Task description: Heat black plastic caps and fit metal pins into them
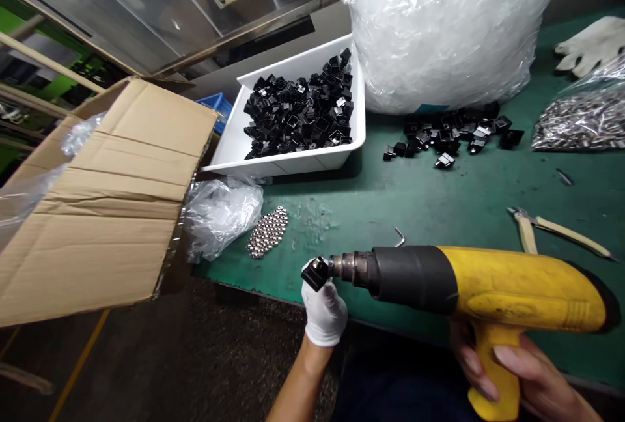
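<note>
My left hand (325, 312), in a white glove, pinches a small black plastic part (316, 273) with a bit of bright metal at its top. Bare fingers of my right hand (512, 366) wrap around the handle of a yellow and black pistol-grip power tool (517, 288). The tool lies level, pointing left. Its stepped metal nose (352, 268) meets or nearly meets the black part; whether they touch I cannot tell. Small silver metal pieces (267, 233) lie in a flat patch left of my gloved hand.
A white bin (303, 163) holds many black parts; more black parts (444, 135) lie loose beside a large clear plastic bag (444, 38). Pliers (561, 230), a hex key (400, 237), a bag of metal pieces (581, 119) and a glove (593, 44) lie right. A cardboard box (117, 200) stands left.
</note>
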`<state>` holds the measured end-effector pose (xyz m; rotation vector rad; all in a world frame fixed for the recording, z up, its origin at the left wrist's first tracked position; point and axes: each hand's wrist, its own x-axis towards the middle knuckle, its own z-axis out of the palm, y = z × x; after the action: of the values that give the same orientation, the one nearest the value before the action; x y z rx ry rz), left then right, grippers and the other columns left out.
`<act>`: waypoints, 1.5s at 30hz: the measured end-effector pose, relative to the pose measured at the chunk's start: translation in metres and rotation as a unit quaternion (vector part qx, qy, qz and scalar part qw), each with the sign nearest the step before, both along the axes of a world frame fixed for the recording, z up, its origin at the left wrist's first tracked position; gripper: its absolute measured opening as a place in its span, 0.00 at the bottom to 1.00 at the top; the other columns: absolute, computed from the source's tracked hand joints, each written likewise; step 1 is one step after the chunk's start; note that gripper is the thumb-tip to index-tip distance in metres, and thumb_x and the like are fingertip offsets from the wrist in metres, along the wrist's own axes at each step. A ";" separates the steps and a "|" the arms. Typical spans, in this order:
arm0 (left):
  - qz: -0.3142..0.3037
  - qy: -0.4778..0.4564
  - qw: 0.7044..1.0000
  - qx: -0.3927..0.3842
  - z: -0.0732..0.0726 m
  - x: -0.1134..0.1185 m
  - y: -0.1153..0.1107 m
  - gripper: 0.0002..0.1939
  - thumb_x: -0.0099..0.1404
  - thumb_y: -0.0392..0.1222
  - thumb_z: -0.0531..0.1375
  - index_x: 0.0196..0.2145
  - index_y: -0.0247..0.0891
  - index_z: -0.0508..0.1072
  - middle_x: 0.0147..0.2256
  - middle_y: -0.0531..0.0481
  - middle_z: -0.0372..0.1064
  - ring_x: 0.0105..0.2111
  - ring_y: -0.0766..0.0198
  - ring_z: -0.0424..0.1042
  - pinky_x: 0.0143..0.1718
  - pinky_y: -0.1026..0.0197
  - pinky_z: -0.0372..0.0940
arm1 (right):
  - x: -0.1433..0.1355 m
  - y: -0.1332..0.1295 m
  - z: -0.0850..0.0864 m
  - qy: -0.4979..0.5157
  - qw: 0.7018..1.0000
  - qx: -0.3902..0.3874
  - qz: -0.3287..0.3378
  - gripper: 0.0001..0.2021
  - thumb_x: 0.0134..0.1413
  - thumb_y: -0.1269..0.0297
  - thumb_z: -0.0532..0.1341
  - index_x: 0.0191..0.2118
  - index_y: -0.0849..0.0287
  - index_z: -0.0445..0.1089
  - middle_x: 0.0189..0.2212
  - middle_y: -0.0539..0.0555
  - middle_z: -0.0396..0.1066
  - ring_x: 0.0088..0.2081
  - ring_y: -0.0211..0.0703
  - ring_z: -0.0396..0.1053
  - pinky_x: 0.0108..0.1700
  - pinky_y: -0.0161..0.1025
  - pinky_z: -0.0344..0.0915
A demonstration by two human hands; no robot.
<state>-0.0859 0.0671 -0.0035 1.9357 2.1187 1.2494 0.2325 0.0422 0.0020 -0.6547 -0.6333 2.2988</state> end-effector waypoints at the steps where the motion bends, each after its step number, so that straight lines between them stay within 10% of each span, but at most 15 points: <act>1: -0.002 0.006 1.000 0.005 0.001 0.000 0.001 0.31 0.74 0.58 0.42 0.41 0.33 0.75 0.35 0.38 0.74 0.39 0.50 0.74 0.45 0.49 0.67 | 0.000 0.000 0.001 0.001 1.000 -0.002 -0.001 0.20 0.60 0.46 0.59 0.40 0.61 0.71 0.30 0.53 0.68 0.23 0.34 0.62 0.27 0.34 0.61; 45: 0.006 0.024 1.000 -0.003 0.004 0.001 0.003 0.35 0.73 0.64 0.38 0.39 0.34 0.73 0.38 0.37 0.72 0.42 0.50 0.73 0.46 0.48 0.67 | 0.013 0.014 0.035 -0.131 0.991 0.030 -0.008 0.23 0.57 0.42 0.57 0.34 0.59 0.74 0.23 0.54 0.66 0.23 0.40 0.61 0.28 0.41 0.56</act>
<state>-0.0850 0.0698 0.0002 1.9732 2.1575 1.2081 0.2457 0.0566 0.0367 -0.9379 -0.8122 2.1865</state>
